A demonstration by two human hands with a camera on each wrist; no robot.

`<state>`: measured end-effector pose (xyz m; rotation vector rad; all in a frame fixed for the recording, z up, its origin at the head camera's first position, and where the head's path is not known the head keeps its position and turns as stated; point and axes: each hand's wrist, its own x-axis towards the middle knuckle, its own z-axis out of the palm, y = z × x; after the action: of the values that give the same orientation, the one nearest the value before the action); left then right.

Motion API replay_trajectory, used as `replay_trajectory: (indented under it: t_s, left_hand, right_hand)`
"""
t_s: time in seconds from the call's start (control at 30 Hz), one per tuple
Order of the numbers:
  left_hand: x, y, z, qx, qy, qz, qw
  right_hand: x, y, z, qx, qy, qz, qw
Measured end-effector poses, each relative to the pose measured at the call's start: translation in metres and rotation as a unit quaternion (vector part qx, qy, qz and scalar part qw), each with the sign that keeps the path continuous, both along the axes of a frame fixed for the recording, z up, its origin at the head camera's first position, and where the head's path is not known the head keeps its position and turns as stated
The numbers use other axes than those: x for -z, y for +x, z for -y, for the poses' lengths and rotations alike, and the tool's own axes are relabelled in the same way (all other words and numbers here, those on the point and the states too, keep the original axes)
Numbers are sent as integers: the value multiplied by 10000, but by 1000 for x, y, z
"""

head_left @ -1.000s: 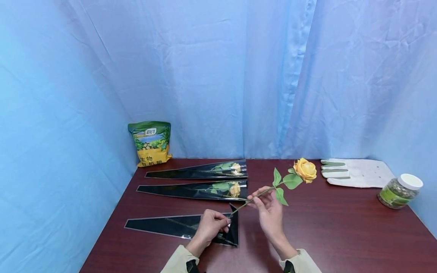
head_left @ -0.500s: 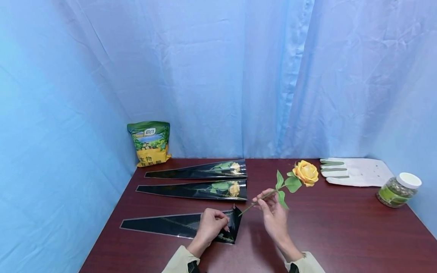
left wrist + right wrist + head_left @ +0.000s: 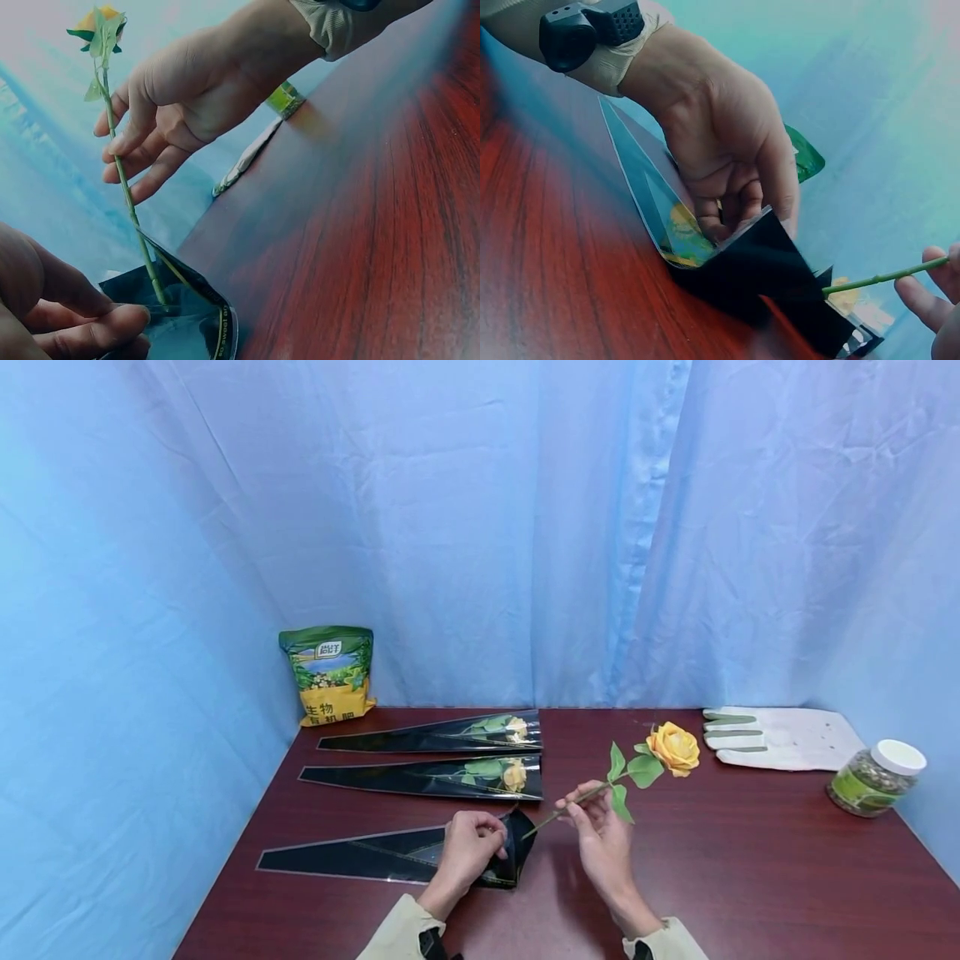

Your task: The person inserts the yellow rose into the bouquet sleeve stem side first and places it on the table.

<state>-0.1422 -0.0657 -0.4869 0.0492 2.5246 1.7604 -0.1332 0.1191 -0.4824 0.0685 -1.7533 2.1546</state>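
Note:
A yellow rose point(image 3: 673, 748) with green leaves slants up to the right. My right hand point(image 3: 603, 843) pinches its stem below the leaves, between thumb and fingers. The stem's lower end is at the mouth of a black flower sleeve point(image 3: 337, 857) with a clear front, lying on the table. My left hand point(image 3: 467, 852) pinches the sleeve's front layer near that mouth and lifts it. In the left wrist view the stem point(image 3: 124, 184) reaches between the raised edges of the sleeve. The right wrist view shows the black mouth point(image 3: 757, 274) gaping, with the stem tip at its edge.
Two similar sleeves, each holding a yellow rose, lie behind: a nearer sleeve point(image 3: 360, 778) and a farther sleeve point(image 3: 375, 742). A green and yellow bag point(image 3: 327, 677) stands back left. White gloves point(image 3: 795, 741) and a white-lidded jar point(image 3: 876, 778) are at the right. Blue curtains surround the table.
The right hand has drawn the rose slightly right and toward me, its stem end staying near the sleeve's mouth. The sleeve has shifted, its narrow end leftward, and its mouth has widened.

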Motion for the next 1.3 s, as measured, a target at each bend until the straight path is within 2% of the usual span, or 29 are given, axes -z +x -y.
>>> replay_trajectory:
  t_s: [0.27,0.77,0.9,1.1,1.2,1.3]
  left_hand:
    - [-4,-3,-9,3,-13,-283,9996]
    - [-11,-6,-23,45,256,-343,9991]
    - [-14,-6,-27,48,272,-413,9988]
    - [-20,-6,-32,104,327,-517,9981]
    - [-22,-7,-35,78,404,-524,9978]
    - [-23,-8,-36,41,416,-503,9979]
  right_hand:
    - [7,0,7,76,-271,69,9996]
    - [14,4,16,26,-18,52,10000]
    - [15,4,17,133,92,264,9995]
    - [15,4,18,419,562,748,9947]
    - [15,3,19,524,550,659,9949]
    - [16,2,19,644,282,363,9969]
